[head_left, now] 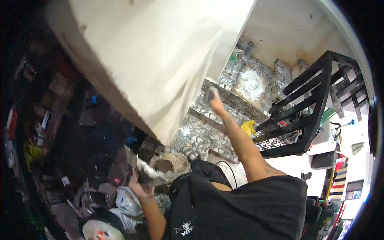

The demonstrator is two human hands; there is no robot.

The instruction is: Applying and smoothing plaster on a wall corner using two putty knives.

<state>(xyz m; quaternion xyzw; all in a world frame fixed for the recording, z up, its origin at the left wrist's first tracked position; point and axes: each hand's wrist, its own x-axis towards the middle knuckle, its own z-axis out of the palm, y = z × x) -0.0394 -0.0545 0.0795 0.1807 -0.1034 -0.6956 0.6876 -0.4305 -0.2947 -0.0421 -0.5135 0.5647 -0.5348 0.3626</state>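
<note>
Head view: right hand point(216, 103) grips a grey block point(208, 95) at the right edge of the pale wall point(156, 52), apparently leaving its face free — left hand point(140, 188) grips a white-smeared sheet point(146, 169) below that wall, presumably edge-held for surface clearance.

Blur is softening the right hand point(215, 100), and the grey object point(209, 95) in it is defying identification. A pale piece point(147, 169) is partly covering the left hand point(140, 189). Deep shadow is obscuring clutter point(39, 134) at left; the lower edge is cropping the black shirt point(244, 204).
</note>
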